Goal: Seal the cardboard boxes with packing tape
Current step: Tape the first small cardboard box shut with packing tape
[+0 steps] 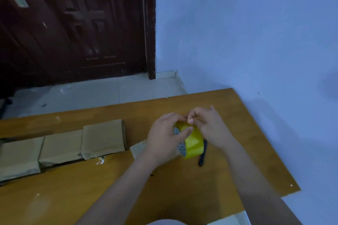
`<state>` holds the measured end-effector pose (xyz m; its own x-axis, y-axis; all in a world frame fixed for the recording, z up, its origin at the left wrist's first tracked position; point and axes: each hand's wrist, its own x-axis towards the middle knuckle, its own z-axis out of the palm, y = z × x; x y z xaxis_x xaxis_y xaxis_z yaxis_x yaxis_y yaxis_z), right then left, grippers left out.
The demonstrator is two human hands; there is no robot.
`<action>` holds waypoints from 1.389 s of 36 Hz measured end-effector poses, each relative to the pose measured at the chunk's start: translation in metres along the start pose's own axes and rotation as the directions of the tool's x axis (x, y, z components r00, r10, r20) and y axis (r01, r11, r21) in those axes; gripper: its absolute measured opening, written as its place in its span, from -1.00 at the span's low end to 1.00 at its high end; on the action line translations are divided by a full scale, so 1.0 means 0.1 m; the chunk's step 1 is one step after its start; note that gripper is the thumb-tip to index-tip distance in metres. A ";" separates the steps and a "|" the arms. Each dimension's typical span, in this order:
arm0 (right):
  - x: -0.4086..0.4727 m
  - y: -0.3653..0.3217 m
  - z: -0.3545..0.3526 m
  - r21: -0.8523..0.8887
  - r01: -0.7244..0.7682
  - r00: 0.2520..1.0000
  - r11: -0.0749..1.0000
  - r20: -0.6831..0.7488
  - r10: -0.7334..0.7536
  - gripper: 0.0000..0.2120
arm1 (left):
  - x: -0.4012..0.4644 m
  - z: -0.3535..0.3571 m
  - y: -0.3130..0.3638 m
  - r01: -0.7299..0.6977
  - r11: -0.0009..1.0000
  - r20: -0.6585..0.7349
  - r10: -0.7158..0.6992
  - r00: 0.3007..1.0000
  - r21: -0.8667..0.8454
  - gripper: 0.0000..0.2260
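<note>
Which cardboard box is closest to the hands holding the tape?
The rightmost cardboard box in the row of three; it sits farthest back on the table, while the other two lie farther left of the tape roll.

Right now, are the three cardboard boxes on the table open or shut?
Shut: the cardboard boxes show flat closed tops, no flap standing up. Whether tape is on them, I cannot tell. The table carries them.

**No readable text in view**

Nothing can be read anywhere. The inner core of the yellow tape roll [192, 140] carries a repeating grey-and-white printed pattern, but it is too small and blurred to tell as letters or a brand. The cardboard boxes [62, 149] on the desk [128, 184] show plain brown faces with no label, number or mark that can be made out.
</note>
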<state>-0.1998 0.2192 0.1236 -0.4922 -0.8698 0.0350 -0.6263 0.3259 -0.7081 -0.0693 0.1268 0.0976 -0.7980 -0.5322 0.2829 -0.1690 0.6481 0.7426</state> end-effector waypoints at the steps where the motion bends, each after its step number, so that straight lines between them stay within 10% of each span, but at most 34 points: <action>1: -0.01 -0.05 0.01 -0.030 0.030 0.998 0.999 -0.046 -0.031 -0.74 | 0.01 -0.04 0.02 0.007 1.000 0.001 -0.007 1.000 0.007 -0.78; 13: -0.20 -0.51 0.19 0.341 0.245 0.886 0.908 -0.459 -0.067 -0.77 | 0.00 -0.31 -0.01 0.083 0.980 0.008 -0.083 0.997 -0.182 -0.73; 17: -0.27 -0.57 0.07 0.515 0.080 0.946 0.853 -0.308 0.097 -0.54 | 0.04 -0.31 -0.06 0.417 0.679 0.120 -0.439 0.890 -0.605 -0.80; 23: -0.50 -0.40 0.19 0.519 -0.064 0.998 0.852 0.027 0.058 -0.71 | 0.20 -0.21 -0.33 0.741 0.338 0.445 -0.631 0.636 -0.580 -0.68; 30: -0.52 -0.25 0.38 0.440 -0.044 0.971 0.897 -0.193 0.142 -0.45 | 0.48 0.00 -0.56 0.572 0.694 0.203 -0.544 0.814 -0.436 -0.76; 35: -0.64 0.02 0.42 -0.085 -0.367 0.930 0.926 -0.048 0.364 -0.56 | 0.61 0.01 -0.79 0.517 0.752 0.055 -0.545 0.836 -0.408 -0.69; 50: -0.77 0.61 0.81 -0.093 -0.544 0.834 0.834 0.048 0.549 -0.61 | 0.37 0.67 -1.26 0.410 0.910 0.016 -0.411 0.911 0.056 -0.60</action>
<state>-0.1513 0.2760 0.0211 -0.7257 -0.5645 -0.3934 -0.3109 0.7790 -0.5444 -0.1168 0.0622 -0.0259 -0.6671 -0.7427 -0.0575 -0.5135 0.4026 0.7578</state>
